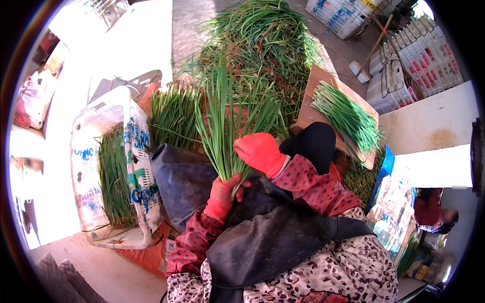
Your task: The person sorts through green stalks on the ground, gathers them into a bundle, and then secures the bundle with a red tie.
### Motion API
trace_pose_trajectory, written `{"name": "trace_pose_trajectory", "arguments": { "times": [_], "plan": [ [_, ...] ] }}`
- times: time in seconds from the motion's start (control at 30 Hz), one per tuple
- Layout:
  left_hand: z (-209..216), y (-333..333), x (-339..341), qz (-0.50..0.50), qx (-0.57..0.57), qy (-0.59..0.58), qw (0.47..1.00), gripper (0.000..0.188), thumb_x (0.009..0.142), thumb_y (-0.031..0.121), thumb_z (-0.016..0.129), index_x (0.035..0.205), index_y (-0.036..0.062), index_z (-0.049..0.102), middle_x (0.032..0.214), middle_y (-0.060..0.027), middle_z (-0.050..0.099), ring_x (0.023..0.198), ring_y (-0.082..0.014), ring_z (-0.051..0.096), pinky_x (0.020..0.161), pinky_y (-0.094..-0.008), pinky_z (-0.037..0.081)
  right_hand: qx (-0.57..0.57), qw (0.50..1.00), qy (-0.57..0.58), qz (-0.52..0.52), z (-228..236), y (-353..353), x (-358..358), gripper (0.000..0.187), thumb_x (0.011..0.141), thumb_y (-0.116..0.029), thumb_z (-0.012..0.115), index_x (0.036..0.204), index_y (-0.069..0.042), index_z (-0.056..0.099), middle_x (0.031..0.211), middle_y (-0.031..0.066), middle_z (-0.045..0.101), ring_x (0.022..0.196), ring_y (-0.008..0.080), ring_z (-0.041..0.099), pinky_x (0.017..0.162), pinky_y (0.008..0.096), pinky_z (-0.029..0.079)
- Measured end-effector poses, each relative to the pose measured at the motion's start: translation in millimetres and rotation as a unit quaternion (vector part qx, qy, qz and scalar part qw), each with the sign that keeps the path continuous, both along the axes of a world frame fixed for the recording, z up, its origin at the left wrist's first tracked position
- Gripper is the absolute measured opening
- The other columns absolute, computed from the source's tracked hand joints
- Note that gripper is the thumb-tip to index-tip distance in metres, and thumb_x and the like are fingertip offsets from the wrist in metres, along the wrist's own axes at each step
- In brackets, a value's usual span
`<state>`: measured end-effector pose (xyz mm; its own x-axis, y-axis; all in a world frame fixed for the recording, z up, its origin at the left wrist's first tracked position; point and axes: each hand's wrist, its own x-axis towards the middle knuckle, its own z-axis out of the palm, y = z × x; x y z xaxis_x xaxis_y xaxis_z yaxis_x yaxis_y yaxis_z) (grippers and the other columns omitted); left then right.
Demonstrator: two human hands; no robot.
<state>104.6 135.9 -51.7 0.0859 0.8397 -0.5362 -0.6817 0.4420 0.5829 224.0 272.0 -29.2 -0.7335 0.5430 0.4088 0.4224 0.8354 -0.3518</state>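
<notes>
The lower part of a bunch of green stalks (218, 134) is gripped by the left hand (226, 196), which is covered by a coral-coloured glove and closed around the stalks near their pale ends. By the right hand (260, 151), in a coral-coloured glove also, the right side of the bunch is met a little higher; the fingers are turned away, so it cannot be told whether any stalks are gripped by it. The bunch is held upright above the lap, with its long leaves spread upward. The lap and the body are covered by a dark apron (273, 247), and spotted sleeves (318, 189) are worn on both arms. Just beyond the bunch, at the left, a standing cluster of greens (174, 113) is seen. Farther to the left, a white plastic basket (145, 222) is placed, and more long greens (115, 179) are contained in it. At the right, a brown board (311, 103) is laid, on which a heap of neat stalks (348, 116) is carried. Ahead, a large loose pile (262, 55) of leaves is spread on the floor. At the upper right, white crates (424, 55) are stacked.
</notes>
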Motion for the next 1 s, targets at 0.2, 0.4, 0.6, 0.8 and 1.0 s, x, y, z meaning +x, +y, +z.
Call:
{"name": "trace_pose_trajectory", "arguments": {
  "times": [0.2,0.4,0.6,0.8,1.0],
  "plan": [
    [-2,-11,-11,-0.015,0.001,-0.034,0.999,0.026,0.088,0.017,0.058,0.105,-0.0007,0.054,0.079,-0.0158,0.064,0.044,-0.0147,0.047,0.041,-0.0284,0.040,0.127,0.989,-0.003,-0.075,34,70,16,0.008,0.076,-0.018,0.066,0.076,-0.011,0.061,0.064,0.0073,0.058,0.062,0.0282,0.059,0.056,0.0393,0.046],
    [-3,-36,-29,0.020,-0.009,-0.065,0.998,0.024,0.089,0.017,0.057,0.105,-0.0003,0.054,0.078,-0.0160,0.064,0.043,-0.0146,0.046,0.040,-0.0285,0.039,-0.020,0.923,0.214,-0.318,115,155,58,0.011,0.085,-0.021,0.059,0.086,-0.011,0.065,0.075,0.0068,0.066,0.066,0.0266,0.064,0.058,0.0338,0.049],
    [2,-54,-40,0.047,-0.039,-0.036,0.998,0.025,0.088,0.018,0.059,0.103,-0.0008,0.053,0.076,-0.0160,0.063,0.042,-0.0144,0.046,0.039,-0.0286,0.038,-0.025,0.958,0.020,-0.286,82,128,68,0.044,0.085,-0.019,0.061,0.127,-0.017,0.049,0.094,0.0071,0.066,0.078,0.0255,0.064,0.066,0.0348,0.050],
    [20,-86,-50,0.007,-0.113,0.038,0.993,0.026,0.087,0.022,0.061,0.101,0.0021,0.052,0.074,-0.0150,0.063,0.040,-0.0131,0.041,0.038,-0.0277,0.035,-0.174,0.963,-0.093,0.184,38,-53,-49,0.050,0.084,-0.014,0.054,0.133,-0.017,0.043,0.124,0.0096,0.056,0.090,0.0296,0.062,0.074,0.0381,0.052],
    [29,-174,-81,-0.021,-0.209,0.030,0.977,0.024,0.086,0.021,0.063,0.098,0.0010,0.056,0.071,-0.0136,0.063,0.040,-0.0128,0.044,0.037,-0.0258,0.035,-0.153,0.939,-0.295,-0.089,-93,8,14,0.022,0.079,-0.011,0.050,0.099,-0.008,0.056,0.084,0.0149,0.064,0.079,0.0339,0.064,0.065,0.0447,0.051]
  ]
}}
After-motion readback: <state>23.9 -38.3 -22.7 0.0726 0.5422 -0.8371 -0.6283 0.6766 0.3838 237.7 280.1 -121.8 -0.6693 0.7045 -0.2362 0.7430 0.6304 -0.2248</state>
